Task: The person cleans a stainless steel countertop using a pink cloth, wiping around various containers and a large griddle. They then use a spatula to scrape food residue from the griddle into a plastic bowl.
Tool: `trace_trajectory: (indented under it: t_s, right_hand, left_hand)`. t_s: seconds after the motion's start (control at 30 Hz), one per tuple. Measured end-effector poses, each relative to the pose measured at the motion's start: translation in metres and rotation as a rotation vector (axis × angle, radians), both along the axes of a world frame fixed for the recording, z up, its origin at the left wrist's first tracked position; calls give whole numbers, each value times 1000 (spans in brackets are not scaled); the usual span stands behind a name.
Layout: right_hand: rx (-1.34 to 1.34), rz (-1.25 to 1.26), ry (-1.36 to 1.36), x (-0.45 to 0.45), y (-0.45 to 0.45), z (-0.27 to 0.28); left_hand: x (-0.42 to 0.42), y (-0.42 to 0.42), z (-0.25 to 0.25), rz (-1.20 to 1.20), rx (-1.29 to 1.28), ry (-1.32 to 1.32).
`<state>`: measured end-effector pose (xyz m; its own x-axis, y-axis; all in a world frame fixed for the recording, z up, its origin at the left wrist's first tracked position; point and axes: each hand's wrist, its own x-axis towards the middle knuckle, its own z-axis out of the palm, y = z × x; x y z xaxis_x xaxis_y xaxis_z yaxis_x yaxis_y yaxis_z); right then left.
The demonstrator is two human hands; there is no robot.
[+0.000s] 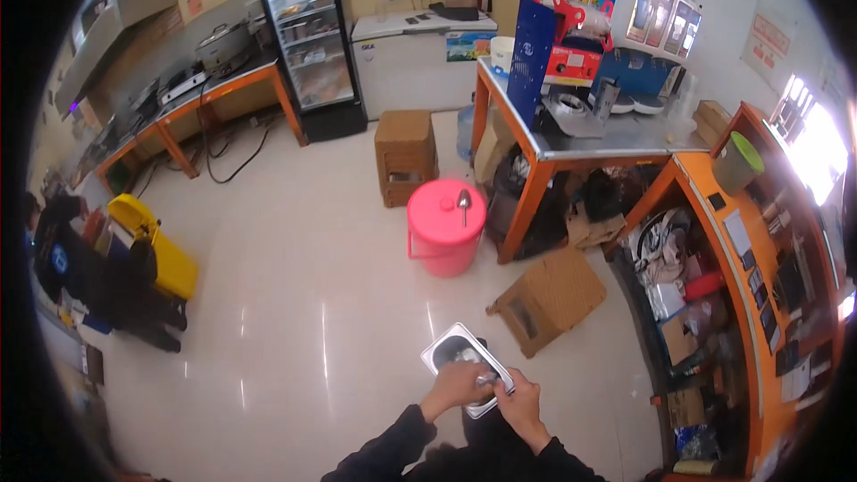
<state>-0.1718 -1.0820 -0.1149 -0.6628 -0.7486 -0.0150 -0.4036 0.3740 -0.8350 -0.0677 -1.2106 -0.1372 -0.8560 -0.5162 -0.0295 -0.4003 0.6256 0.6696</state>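
A rectangular stainless steel food pan (pixel 436 350) is held low before me, tilted, its corner pointing away. My right hand (pixel 522 403) grips the pan's near right rim. Reaching over the pan's opening, my left hand (pixel 460 385) has its fingers inside, at a crumpled, shiny, pale thing (pixel 466 355) that may be plastic wrap or a bag. The fingers partly hide what they touch. Beyond the pan stands a pink lidded bucket (pixel 442 251) with a metal spoon (pixel 464 201) lying on its lid.
A brown plastic stool (pixel 556 298) stands right of the bucket, stacked stools (pixel 404 147) behind it. A steel-topped table (pixel 602 144) with orange legs and an orange counter (pixel 726 241) line the right. At far left, a person in dark clothes (pixel 114 274) is beside a yellow bin (pixel 175 264).
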Motion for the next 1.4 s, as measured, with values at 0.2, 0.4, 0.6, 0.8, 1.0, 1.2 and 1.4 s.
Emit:
trace_trajectory:
  t_s: [0.2,0.4,0.6,0.8,1.0,1.2,1.4]
  right_hand:
    - [-208,-211,64,-139,-144,-67]
    - [-179,-422,-26,-245,-238,-137]
    - [23,-584,-245,-274,-282,-178]
    - [109,-773,-245,-265,-288,-258]
    - [169,-875,-271,-256,-314,-280]
    - [13,-978,-264,-247,-334,-269]
    - [15,-1025,-263,-238,-317,-273]
  left_hand:
    - [-121,-201,-44,197,62,477]
    - [-307,-396,-138,487,358,559]
    - [-454,-493,-198,548,173,546]
    - [-558,-515,-223,213,-272,13]
    - [-585,-537,-263,-133,-271,-180]
    - [-583,-560,-270,-270,-233,-255]
    - [-583,-566,-269,-331,-219,-282]
